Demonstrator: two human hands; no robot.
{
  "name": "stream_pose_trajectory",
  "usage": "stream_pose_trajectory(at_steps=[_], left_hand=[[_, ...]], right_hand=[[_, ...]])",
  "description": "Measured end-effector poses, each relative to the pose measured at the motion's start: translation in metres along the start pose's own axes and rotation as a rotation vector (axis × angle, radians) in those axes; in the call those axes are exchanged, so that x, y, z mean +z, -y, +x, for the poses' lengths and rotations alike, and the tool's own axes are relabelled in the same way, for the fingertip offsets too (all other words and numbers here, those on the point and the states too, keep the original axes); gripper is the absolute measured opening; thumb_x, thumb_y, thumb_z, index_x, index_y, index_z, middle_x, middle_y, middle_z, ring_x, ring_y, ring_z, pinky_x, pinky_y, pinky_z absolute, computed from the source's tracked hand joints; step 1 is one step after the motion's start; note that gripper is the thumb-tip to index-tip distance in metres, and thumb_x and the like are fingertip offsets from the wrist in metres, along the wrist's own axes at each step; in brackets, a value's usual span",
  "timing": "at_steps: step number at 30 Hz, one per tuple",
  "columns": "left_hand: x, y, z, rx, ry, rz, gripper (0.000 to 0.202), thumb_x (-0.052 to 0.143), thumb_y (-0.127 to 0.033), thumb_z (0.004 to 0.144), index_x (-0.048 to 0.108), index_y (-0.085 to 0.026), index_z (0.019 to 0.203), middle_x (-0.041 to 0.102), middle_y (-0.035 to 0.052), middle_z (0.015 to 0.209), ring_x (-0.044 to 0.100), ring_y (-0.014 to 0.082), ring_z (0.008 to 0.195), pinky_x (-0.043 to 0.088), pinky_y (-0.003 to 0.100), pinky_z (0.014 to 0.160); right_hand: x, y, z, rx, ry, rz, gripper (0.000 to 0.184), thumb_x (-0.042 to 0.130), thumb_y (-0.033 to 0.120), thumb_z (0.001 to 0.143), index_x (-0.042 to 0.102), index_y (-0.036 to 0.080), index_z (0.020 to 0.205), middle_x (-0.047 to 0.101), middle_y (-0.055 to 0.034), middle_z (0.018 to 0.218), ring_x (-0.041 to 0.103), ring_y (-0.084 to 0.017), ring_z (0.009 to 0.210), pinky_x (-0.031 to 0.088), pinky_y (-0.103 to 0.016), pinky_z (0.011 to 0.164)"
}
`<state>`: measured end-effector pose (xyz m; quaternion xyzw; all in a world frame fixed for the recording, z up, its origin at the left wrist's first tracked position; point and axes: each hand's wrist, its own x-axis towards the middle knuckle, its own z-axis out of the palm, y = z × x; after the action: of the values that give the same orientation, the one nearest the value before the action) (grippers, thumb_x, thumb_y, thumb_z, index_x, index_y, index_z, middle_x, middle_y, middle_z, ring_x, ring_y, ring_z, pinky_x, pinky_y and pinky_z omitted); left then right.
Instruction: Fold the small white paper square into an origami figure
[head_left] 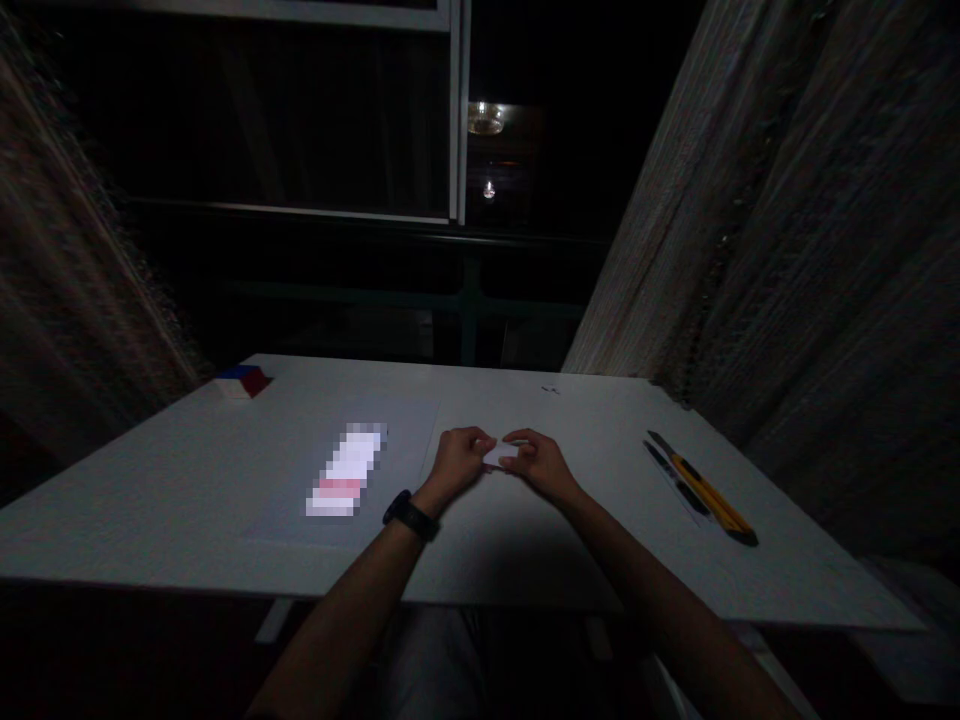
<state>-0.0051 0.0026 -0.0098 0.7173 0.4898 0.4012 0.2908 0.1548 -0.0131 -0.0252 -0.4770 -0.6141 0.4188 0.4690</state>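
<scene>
Both hands meet over the middle of a white table. My left hand, with a dark watch on its wrist, pinches the left side of a small white piece of paper. On the other side, my right hand has thumb and fingers closed on the paper's right edge. The paper is small and dim, so its folds cannot be made out. Left of my hands, a lit screen, blurred into blocks, lies on a pale sheet.
A yellow utility knife and a dark, slim pen-like tool lie at the right. At the far left corner stands a cube-like block with blue, red and white faces. Small dark bits lie farther back. Curtains flank the window.
</scene>
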Motion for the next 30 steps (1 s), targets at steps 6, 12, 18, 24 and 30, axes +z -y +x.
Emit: stream_pose_trajectory(at_steps=[6, 12, 18, 24, 30], left_hand=[[0.0006, 0.0017, 0.0013, -0.016, 0.003, -0.073, 0.028, 0.051, -0.034, 0.072, 0.066, -0.011, 0.075, 0.063, 0.0042, 0.06, 0.056, 0.0126, 0.054, 0.039, 0.021, 0.05], [-0.001, 0.0003, 0.001, 0.043, -0.017, 0.035, 0.027, 0.051, -0.034, 0.073, 0.068, -0.013, 0.076, 0.063, 0.0044, 0.062, 0.055, 0.0128, 0.057, 0.037, 0.021, 0.052], [0.0027, 0.0024, 0.0016, 0.033, 0.028, -0.071, 0.029, 0.052, -0.036, 0.073, 0.067, -0.011, 0.078, 0.062, 0.0045, 0.06, 0.055, 0.0128, 0.056, 0.038, 0.02, 0.049], [0.0067, -0.0023, 0.0, -0.094, 0.102, -0.37, 0.034, 0.061, -0.034, 0.067, 0.063, -0.01, 0.09, 0.059, 0.0022, 0.059, 0.053, 0.0102, 0.048, 0.044, 0.021, 0.045], [0.0073, -0.0043, -0.0014, -0.197, 0.232, -0.656, 0.055, 0.07, -0.024, 0.06, 0.049, -0.009, 0.109, 0.061, 0.0036, 0.058, 0.06, 0.0146, 0.048, 0.051, 0.027, 0.049]], right_hand=[[-0.0005, -0.011, 0.0041, -0.017, 0.023, 0.05, 0.033, 0.067, 0.023, 0.054, 0.054, 0.017, 0.084, 0.049, 0.0073, 0.047, 0.048, -0.01, 0.045, 0.037, -0.021, 0.044], [-0.0008, -0.0059, 0.0025, -0.037, 0.056, -0.031, 0.041, 0.068, 0.024, 0.054, 0.053, 0.018, 0.092, 0.05, 0.0065, 0.052, 0.044, -0.008, 0.045, 0.032, -0.019, 0.042], [0.0039, -0.0041, 0.0022, -0.054, -0.027, -0.003, 0.037, 0.069, 0.025, 0.053, 0.054, 0.018, 0.087, 0.041, 0.0093, 0.046, 0.035, -0.006, 0.039, 0.024, -0.018, 0.037], [0.0003, -0.0021, 0.0012, -0.014, 0.039, 0.182, 0.044, 0.07, 0.023, 0.051, 0.046, 0.02, 0.088, 0.054, 0.0049, 0.06, 0.048, -0.009, 0.044, 0.034, -0.019, 0.04], [-0.0022, -0.0049, 0.0035, -0.008, 0.007, 0.289, 0.047, 0.071, 0.021, 0.05, 0.042, 0.02, 0.086, 0.057, 0.0045, 0.059, 0.049, -0.009, 0.042, 0.034, -0.019, 0.04]])
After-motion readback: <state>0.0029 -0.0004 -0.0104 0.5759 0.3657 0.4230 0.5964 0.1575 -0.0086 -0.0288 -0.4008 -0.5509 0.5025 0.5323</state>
